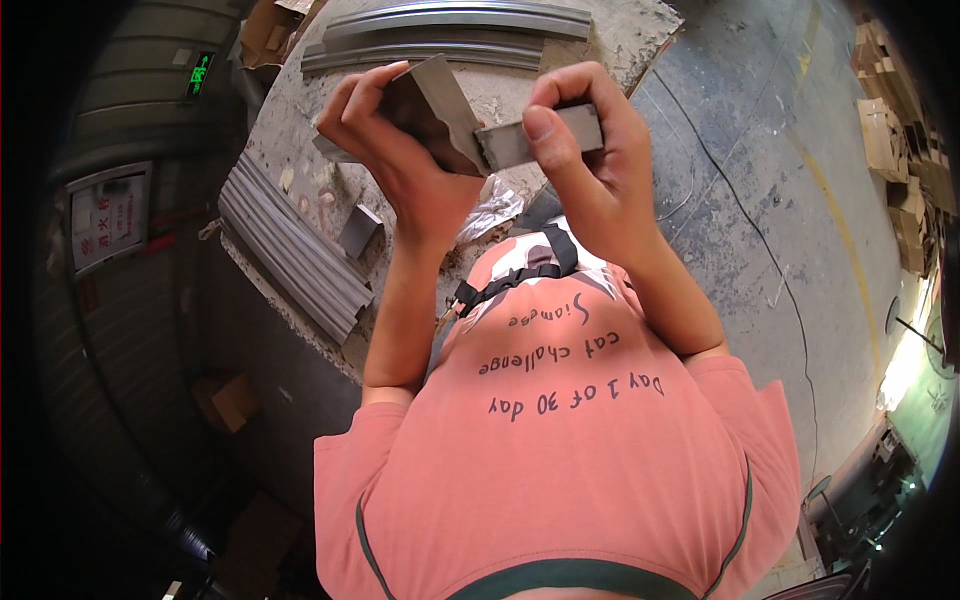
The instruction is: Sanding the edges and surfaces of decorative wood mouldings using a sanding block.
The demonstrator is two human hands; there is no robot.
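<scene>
My left hand (408, 175) is closed around a short grey metal profile piece (447, 105), with a flat face and a wavy cut edge. It is held up above the table, tilted. My right hand (612, 165) grips a grey rectangular block (508, 146) between thumb and curled fingers. The block's left end meets the lower edge of the metal piece; whether they press together I cannot tell. What the block is made of does not show clearly. Beneath my left wrist, a small grey metal offcut (360, 231) lies on the worn table (268, 130).
Long metal profiles (455, 22) lie along the table's far side, and more ribbed strips (290, 250) along its left edge. Crumpled silvery wrapping (492, 208) sits near my waist. A black cable (745, 195) crosses the floor at right; cardboard stacks (885, 140) stand beyond.
</scene>
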